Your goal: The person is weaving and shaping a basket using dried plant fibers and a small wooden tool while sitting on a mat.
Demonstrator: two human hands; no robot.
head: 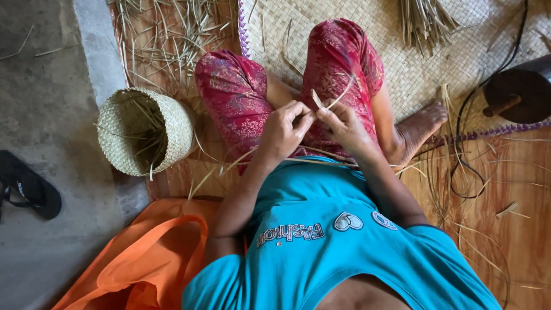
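I sit with my legs in red patterned trousers (235, 97) folded in front of me, and I wear a teal shirt (321, 241). My left hand (284, 131) and my right hand (344, 123) meet above my lap. Both pinch thin pale straw strips (317, 99) between thumb and fingers. The strips' ends stick up between the two hands, and one long strip (344, 92) curves across my right knee. More strips trail under my forearms toward my waist.
A small woven basket (143, 132) with straw inside lies on its side at the left. A woven mat (402, 63), a straw bundle (425, 20) and loose straw (166, 40) lie ahead. An orange bag (143, 258), a black sandal (28, 186), a dark round object (519, 92) and a black cord (465, 172) surround me.
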